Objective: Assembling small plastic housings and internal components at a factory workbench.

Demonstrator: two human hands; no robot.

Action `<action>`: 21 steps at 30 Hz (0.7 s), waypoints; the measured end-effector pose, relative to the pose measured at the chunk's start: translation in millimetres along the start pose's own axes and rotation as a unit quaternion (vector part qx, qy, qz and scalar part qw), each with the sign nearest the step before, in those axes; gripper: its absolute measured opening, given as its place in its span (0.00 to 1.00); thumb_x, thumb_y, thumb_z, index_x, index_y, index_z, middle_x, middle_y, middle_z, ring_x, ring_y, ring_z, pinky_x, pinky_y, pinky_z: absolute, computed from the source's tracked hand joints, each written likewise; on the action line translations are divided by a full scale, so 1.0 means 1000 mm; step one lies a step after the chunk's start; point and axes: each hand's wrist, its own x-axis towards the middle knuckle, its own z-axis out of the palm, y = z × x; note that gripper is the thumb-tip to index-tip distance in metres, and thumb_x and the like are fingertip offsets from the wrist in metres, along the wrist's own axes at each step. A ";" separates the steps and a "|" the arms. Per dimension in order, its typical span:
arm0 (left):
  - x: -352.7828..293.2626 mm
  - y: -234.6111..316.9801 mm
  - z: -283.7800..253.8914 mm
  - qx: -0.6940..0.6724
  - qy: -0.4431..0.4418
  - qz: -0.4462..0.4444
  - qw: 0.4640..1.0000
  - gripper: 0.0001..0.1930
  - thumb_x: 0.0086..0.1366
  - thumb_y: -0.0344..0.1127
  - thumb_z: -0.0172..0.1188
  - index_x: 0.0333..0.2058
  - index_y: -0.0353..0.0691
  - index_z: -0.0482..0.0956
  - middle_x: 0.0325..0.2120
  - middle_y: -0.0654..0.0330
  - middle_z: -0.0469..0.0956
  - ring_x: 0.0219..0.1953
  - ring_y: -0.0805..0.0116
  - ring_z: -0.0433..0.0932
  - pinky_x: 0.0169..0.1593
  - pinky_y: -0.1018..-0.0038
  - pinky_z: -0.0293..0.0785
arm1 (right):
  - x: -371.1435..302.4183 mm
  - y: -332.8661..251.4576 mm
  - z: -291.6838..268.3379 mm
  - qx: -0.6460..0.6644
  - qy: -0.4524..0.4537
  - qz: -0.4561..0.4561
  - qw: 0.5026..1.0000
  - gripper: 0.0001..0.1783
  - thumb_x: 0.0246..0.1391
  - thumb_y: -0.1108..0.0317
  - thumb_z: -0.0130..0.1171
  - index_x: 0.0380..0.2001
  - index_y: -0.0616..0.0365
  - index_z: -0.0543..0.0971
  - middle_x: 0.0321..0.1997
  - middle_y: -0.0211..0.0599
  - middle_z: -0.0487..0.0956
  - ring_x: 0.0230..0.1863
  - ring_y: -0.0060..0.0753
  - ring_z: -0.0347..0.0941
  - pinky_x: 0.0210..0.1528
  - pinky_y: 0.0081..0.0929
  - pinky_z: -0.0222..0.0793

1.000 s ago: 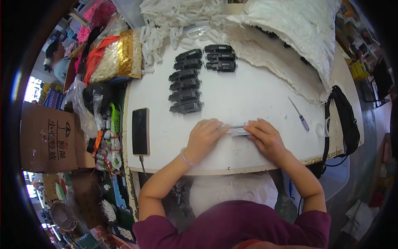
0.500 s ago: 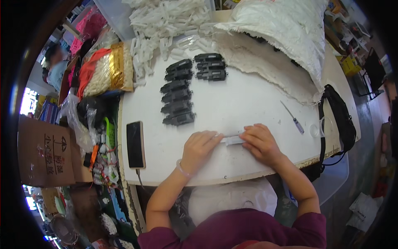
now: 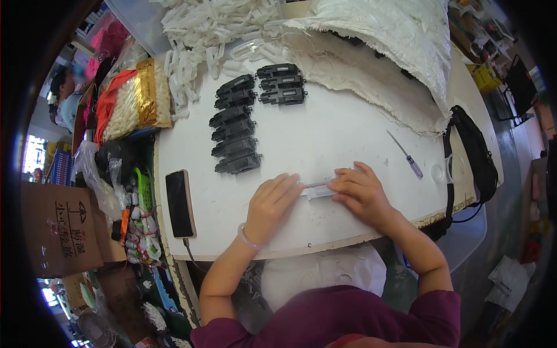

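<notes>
Near the table's front edge, a translucent white plastic piece (image 3: pixel 319 191), long and narrow, lies level between my two hands. My left hand (image 3: pixel 271 204) closes its fingertips on the left end. Around the right end are the bent fingers of my right hand (image 3: pixel 361 195). The fingers hide both ends of the piece. Beyond my left hand, several black plastic housings (image 3: pixel 233 138) form a column, with a shorter stack of black housings (image 3: pixel 282 84) to its right. A large heap of similar translucent pieces (image 3: pixel 217 26) covers the far left of the table.
A black phone (image 3: pixel 180 203) with a cable lies at the left edge. On the right are a screwdriver (image 3: pixel 407 158), a clear ring (image 3: pixel 438 173) and a black bag (image 3: pixel 477 152). An open white woven sack (image 3: pixel 383 35) fills the far right. A cardboard box (image 3: pixel 61 220) stands left of the table.
The whole view has shifted slightly, so the table things appear further left and higher. Both hands still hold the plastic piece, and more of it shows between them.
</notes>
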 end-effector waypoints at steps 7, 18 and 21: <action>0.014 0.006 -0.004 -0.042 -0.059 0.022 0.997 0.16 0.49 0.22 0.60 0.40 0.35 0.77 0.41 0.53 0.75 0.42 0.54 0.75 0.45 0.66 0.71 | -0.006 0.011 0.004 0.030 0.014 0.018 0.999 0.14 0.43 0.71 0.63 0.37 0.51 0.79 0.39 0.31 0.78 0.50 0.31 0.71 0.59 0.41 0.55; 0.011 0.004 0.010 -0.079 -0.083 -0.002 0.993 0.20 0.47 0.19 0.60 0.43 0.37 0.76 0.41 0.52 0.74 0.38 0.57 0.76 0.38 0.71 0.75 | -0.008 0.016 -0.007 0.110 0.123 0.053 0.985 0.13 0.48 0.73 0.56 0.40 0.56 0.77 0.42 0.39 0.76 0.50 0.41 0.69 0.51 0.37 0.60; 0.009 0.008 0.010 -0.077 -0.082 -0.013 0.994 0.20 0.47 0.19 0.60 0.43 0.37 0.75 0.40 0.52 0.74 0.38 0.57 0.76 0.38 0.72 0.75 | -0.008 0.011 -0.011 0.117 0.143 0.068 0.981 0.12 0.48 0.74 0.55 0.39 0.56 0.76 0.41 0.37 0.76 0.50 0.40 0.69 0.50 0.36 0.61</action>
